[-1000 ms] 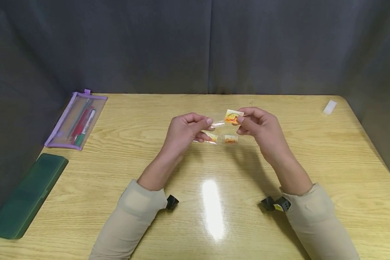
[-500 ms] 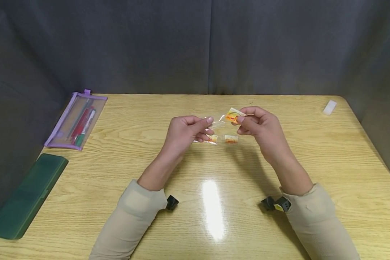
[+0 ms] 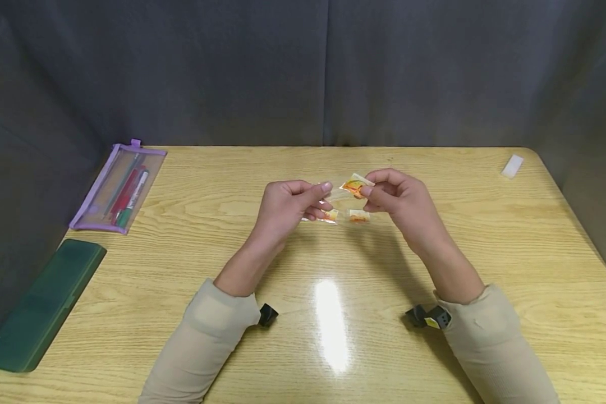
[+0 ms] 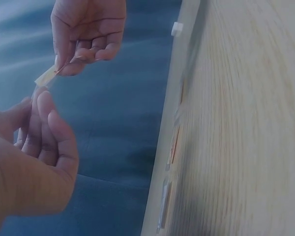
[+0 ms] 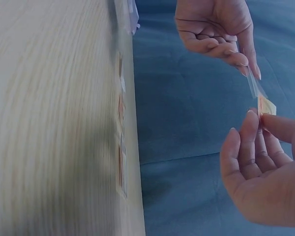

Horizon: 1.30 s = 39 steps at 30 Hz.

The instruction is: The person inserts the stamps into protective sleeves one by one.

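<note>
Above the table, my left hand [image 3: 284, 212] pinches a small clear plastic sleeve [image 3: 338, 194] between thumb and fingers. Facing it, my right hand [image 3: 408, 209] pinches a small yellow-and-orange printed card [image 3: 354, 184], tilted toward the left hand. In the right wrist view the card [image 5: 267, 105] meets the end of the clear sleeve [image 5: 252, 82]; whether its edge lies inside cannot be told. Beneath the hands, a similar card [image 3: 359, 216] and another in clear plastic [image 3: 329, 215] lie on the table. The left fingers partly cover the latter.
A purple-edged mesh pouch [image 3: 96, 188] with pens in it lies at the back left, with a dark green case [image 3: 45, 306] in front of it. A small white block [image 3: 512, 166] lies near the back right corner. Dark curtains [image 3: 232, 73] surround the wooden table [image 3: 379, 359].
My right hand has moved slightly left, bringing the card, now more tilted, against the sleeve. The left hand stays almost still, while the sleeve between the hands has shifted in shape.
</note>
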Each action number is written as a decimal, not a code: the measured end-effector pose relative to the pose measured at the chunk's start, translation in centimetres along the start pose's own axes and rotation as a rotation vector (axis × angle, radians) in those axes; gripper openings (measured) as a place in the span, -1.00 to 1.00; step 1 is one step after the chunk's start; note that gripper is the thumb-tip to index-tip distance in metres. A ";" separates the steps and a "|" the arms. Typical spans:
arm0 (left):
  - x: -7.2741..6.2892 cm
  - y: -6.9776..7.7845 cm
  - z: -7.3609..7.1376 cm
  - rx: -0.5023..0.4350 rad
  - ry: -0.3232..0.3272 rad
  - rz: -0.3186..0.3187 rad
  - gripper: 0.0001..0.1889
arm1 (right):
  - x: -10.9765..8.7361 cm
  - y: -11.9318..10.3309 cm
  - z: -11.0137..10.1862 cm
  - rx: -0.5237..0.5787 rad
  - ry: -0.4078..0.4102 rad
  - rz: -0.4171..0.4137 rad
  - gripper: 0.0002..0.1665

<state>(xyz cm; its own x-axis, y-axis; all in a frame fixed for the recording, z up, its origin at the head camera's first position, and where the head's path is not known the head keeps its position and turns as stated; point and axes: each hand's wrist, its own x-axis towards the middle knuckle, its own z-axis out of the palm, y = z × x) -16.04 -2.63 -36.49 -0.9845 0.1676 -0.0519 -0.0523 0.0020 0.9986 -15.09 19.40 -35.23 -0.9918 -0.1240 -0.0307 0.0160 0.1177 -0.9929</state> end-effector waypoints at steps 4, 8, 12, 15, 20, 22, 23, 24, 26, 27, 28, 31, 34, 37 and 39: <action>0.0 0.0 -0.1 0.016 0.016 0.017 -0.68 | 0.0 -0.1 0.0 -0.058 -0.004 0.026 -0.73; -0.1 0.1 -0.1 0.042 0.020 0.036 -0.68 | -0.1 -0.2 -0.2 -0.119 -0.017 0.060 -0.62; -0.1 0.1 -0.1 0.067 0.024 0.044 -0.69 | -0.1 -0.2 -0.3 -0.153 -0.028 0.080 -0.60; -0.1 0.0 -0.1 0.074 0.023 0.049 -0.69 | -0.2 -0.2 -0.3 -0.158 -0.026 0.080 -0.62; -0.1 0.0 -0.2 0.087 0.003 0.050 -0.70 | -0.1 -0.3 -0.3 -0.187 -0.030 0.081 -0.62; -0.1 0.0 -0.2 0.092 -0.009 0.045 -0.70 | -0.1 -0.4 -0.4 -0.208 -0.038 0.083 -0.61; -0.1 0.0 -0.2 0.093 -0.017 0.041 -0.70 | -0.1 -0.4 -0.4 -0.218 -0.042 0.084 -0.61; -0.1 0.1 -0.2 0.093 -0.025 0.037 -0.71 | -0.2 -0.4 -0.4 -0.219 -0.046 0.088 -0.61; 0.0 0.2 -0.2 0.098 -0.040 0.031 -0.76 | -0.2 -0.5 -0.4 -0.227 -0.052 0.090 -0.62; 0.0 0.2 -0.1 0.094 -0.051 0.030 -0.78 | -0.2 -0.6 -0.4 -0.227 -0.054 0.089 -0.62; 0.0 0.2 -0.1 0.092 -0.060 0.029 -0.80 | -0.2 -0.6 -0.4 -0.231 -0.055 0.088 -0.61; 0.0 0.3 0.0 0.093 -0.079 0.029 -0.82 | -0.2 -0.6 -0.3 -0.239 -0.052 0.087 -0.60; 0.0 0.2 -0.1 0.097 -0.083 0.030 -0.82 | -0.1 -0.5 -0.3 -0.234 -0.050 0.085 -0.60; 0.0 0.2 -0.1 0.101 -0.084 0.026 -0.82 | -0.1 -0.3 -0.3 -0.220 -0.053 0.075 -0.61; 0.0 0.1 -0.1 0.101 -0.090 0.024 -0.83 | -0.1 -0.1 -0.2 -0.210 -0.055 0.069 -0.62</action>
<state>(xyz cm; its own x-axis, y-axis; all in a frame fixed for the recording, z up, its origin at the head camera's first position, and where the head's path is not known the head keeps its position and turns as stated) -16.05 -2.70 -36.34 -0.9661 0.2561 -0.0314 -0.0071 0.0954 0.9954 -15.04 19.60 -35.07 -0.9807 -0.1616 -0.1099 0.0513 0.3297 -0.9427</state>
